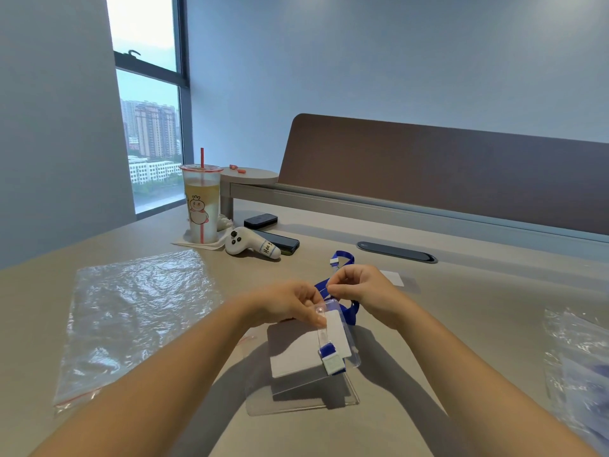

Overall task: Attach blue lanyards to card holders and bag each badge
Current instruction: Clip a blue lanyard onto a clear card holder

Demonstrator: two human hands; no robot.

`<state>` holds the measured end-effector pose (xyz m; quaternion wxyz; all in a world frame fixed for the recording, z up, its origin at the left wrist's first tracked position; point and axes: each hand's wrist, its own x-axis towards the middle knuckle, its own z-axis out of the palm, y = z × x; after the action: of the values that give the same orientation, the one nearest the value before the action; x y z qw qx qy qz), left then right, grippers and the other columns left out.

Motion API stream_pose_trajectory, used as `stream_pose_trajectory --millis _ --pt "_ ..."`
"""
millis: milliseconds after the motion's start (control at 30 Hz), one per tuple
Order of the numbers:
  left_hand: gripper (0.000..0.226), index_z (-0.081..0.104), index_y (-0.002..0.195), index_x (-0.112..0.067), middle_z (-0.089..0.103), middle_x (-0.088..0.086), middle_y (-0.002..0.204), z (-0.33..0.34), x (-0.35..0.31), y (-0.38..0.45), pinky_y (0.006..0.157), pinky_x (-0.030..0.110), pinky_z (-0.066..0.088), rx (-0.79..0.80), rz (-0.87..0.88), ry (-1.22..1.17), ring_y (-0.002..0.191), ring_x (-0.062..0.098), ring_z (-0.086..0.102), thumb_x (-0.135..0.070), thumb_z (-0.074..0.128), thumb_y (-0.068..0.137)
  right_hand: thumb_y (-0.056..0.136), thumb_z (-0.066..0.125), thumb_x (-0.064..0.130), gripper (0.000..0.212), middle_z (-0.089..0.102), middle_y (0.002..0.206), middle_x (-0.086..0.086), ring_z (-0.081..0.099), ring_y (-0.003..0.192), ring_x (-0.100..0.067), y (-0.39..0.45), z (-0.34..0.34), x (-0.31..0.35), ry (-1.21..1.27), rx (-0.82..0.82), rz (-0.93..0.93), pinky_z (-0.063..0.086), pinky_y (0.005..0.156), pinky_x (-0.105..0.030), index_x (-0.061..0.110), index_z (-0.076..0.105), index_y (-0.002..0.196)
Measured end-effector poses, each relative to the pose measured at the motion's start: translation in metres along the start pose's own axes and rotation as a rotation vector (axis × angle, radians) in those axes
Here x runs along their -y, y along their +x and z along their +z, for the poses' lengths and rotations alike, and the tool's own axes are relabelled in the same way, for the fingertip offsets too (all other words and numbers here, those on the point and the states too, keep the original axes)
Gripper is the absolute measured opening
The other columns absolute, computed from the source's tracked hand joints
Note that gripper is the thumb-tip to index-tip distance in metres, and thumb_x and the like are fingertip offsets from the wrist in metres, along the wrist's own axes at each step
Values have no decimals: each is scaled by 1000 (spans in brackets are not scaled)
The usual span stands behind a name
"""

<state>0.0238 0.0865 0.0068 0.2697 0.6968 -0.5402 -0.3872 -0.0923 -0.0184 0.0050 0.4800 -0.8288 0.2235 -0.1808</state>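
A broad beige desk [461,324] filled the lower half of the frame, backed by a long brown divider panel [461,166] across the upper right. A large clear plastic zip bag with a red seal strip [131,318] lay flat on the desk at the left, and more crinkled clear plastic bags [576,357] sat at the right edge, something blue showing through them.

Toward the upper left stood a tall clear plastic cup of yellowish drink with a red straw and a cartoon figure [201,206], on a paper napkin. Just right of it lay a white handheld controller with black buttons [252,247], and behind that a black phone [280,241] and a small black case [260,220]. A dark oval cable port [397,252] was set in the desk further right.

In the centre foreground, a clear rigid plastic card holder with a white card inside [308,354] was tilted up off the desk, above another clear holder [301,399] lying flat beneath it. The left hand [290,303] pinched the tilted holder's upper edge, thumb pressed by the clear snap strap [324,331]. The blue fabric lanyard [344,258] looped behind the hands, one blue end with a pale clasp resting across the card. The right hand [361,290] had its fingers curled together, pinching the lanyard near the holder's top.
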Motion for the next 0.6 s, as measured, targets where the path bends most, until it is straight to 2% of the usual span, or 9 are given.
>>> stream_pose_trajectory --millis 100,200,267,367,467,600 --pt "8 53 85 -20 51 -6 74 2 -2 1 73 22 42 -25 -2 83 69 10 48 -15 59 85 80 62 2 21 58 74 5 57 70 -7 0 3 3 -21 -53 -49 47 68 -16 19 54 70" --pt "31 56 116 -15 55 -3 93 2 -2 3 84 32 43 -44 13 129 87 17 50 -17 59 85 78 65 4 17 58 73 6 58 67 -6 -3 7 7 -92 -84 -137 48 65 -14 16 56 71" --pt "34 56 119 -14 55 0 100 3 -2 3 83 31 43 -87 24 119 91 19 50 -16 58 86 79 65 5 11 57 73 6 57 65 -5 -3 9 10 -149 -99 -182 47 63 -11 12 57 76" --pt "32 59 117 -10 57 -2 84 -1 2 3 76 24 44 -164 53 57 76 13 51 -11 58 85 79 66 10 12 55 74 8 53 65 -3 -2 10 12 -245 -164 -225 44 62 -9 15 55 79" --pt "25 59 110 -5 50 -4 72 -12 6 0 66 18 39 -293 42 104 67 7 45 -10 57 86 81 64 16 16 56 73 6 52 64 -5 1 7 13 -252 -187 -202 43 61 -12 22 52 71" --pt "7 59 83 -12 48 -2 69 -31 11 -10 63 18 37 -534 29 135 66 9 43 -17 56 87 87 55 19 20 52 62 1 47 55 -12 5 5 17 -162 -200 -189 42 57 -21 25 52 69"
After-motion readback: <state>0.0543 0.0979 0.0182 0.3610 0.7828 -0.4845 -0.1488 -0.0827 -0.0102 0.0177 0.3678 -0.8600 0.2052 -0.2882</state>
